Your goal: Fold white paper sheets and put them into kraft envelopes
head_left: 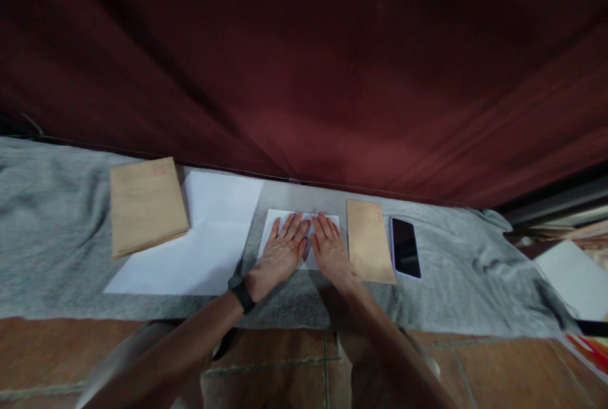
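Observation:
A sheet of white paper [266, 235] lies in front of me on the grey cloth, mostly covered by my hands. My left hand [285, 244] presses flat on its left half, fingers stretched out and a dark watch on the wrist. On the right half rests my right hand [329, 247], also flat with its fingers extended. Both hands point away from me, thumbs close together, and neither grips anything. Just right of my right hand is a single brown envelope [369, 241]. Whether the paper under my palms is folded I cannot tell.
Larger white paper [213, 238] lies to the left, partly under a stack of brown envelopes [147, 206]. A phone [405, 247] with a dark screen is right of the single envelope. Grey cloth [456, 270] covers the narrow surface; a dark red curtain [304, 80] hangs behind it.

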`<state>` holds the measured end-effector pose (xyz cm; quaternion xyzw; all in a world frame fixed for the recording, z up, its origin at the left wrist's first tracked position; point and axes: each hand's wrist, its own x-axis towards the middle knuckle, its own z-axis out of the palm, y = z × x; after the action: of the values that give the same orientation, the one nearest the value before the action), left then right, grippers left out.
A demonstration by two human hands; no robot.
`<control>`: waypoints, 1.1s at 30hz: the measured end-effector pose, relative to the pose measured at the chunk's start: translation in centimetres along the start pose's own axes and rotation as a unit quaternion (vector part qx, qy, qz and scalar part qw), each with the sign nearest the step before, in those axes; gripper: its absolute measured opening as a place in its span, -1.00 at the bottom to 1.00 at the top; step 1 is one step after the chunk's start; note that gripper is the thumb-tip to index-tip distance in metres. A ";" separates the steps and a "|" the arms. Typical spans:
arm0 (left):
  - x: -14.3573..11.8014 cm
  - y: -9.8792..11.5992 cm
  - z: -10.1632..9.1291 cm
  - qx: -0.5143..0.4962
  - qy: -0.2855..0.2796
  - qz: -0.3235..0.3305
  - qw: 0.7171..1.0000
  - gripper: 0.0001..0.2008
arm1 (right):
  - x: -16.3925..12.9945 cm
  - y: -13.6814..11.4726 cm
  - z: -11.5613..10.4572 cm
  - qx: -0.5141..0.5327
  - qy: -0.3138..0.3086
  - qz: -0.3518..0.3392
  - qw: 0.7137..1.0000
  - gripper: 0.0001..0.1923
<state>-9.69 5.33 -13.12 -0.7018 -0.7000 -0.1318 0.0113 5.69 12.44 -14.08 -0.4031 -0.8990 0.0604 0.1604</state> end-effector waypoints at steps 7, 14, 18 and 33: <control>-0.2 -0.4 0.4 0.003 0.011 0.013 1.000 -0.50 | -0.4 0.7 0.3 -0.013 -0.003 -0.010 1.000 -0.48; -0.6 -0.7 0.4 0.011 0.008 0.012 1.000 -0.52 | -0.4 0.9 -0.3 -0.010 -0.011 0.006 1.000 -0.47; -0.3 -0.4 0.5 0.008 0.011 0.002 1.000 -0.50 | -0.2 -0.1 0.1 0.005 -0.013 -0.020 1.000 -0.48; -0.5 -1.5 0.2 0.010 0.004 -0.003 1.000 -0.46 | -1.1 0.5 0.4 -0.029 0.009 -0.010 0.999 -0.47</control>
<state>-11.18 4.89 -13.64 -0.6989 -0.7035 -0.1274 0.0202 6.59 11.98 -14.78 -0.3991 -0.9028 0.0287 0.1577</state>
